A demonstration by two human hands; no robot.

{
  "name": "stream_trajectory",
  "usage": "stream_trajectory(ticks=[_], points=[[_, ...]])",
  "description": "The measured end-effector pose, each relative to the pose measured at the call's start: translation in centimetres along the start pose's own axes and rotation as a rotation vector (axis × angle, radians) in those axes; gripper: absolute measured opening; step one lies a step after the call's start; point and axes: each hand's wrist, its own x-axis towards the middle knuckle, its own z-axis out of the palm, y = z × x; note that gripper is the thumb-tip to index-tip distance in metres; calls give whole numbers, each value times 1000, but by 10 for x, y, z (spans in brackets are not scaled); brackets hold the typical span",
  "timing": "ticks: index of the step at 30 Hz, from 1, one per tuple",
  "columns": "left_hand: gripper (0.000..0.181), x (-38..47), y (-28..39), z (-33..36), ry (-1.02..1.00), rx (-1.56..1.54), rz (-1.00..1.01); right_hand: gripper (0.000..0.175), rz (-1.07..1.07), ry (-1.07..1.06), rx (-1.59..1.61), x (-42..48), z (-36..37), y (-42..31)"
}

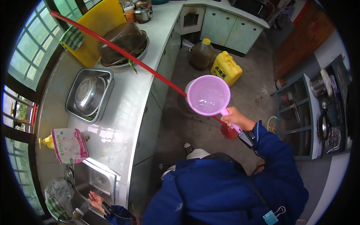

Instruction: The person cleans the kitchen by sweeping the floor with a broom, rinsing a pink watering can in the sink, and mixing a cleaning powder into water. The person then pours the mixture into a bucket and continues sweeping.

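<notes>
My right hand (237, 118) grips the handle of a pink plastic dipper (208, 94), which holds clear water. The dipper is over the floor in front of me and partly hides a pale round container beneath it. A long red pole (126, 53) slants across the counter edge and passes behind the dipper. Its red bristled head (229, 131) shows just below my right hand. At lower left, my left hand (96, 200) is above the stainless steel sink (92, 180), fingers spread and nothing in them.
On the counter (112, 137) are a washing powder bag (70, 146), a steel basin (90, 95) in a metal tray (109, 97) and a brown domed cover (123, 42). A yellow jug (227, 69) and a large capped bottle (202, 56) stand on the floor. Shelving (295, 118) lines the right.
</notes>
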Motion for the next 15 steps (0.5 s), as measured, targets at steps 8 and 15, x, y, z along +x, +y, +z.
stream_trajectory(ticks=[8, 15], points=[[38, -7, 16, -29, -121, 264, -80, 9, 87, 191, 6, 131, -82, 86], [40, -69, 20, 6, 13, 334, -52, 11, 109, 398, -162, 224, -112, 142]])
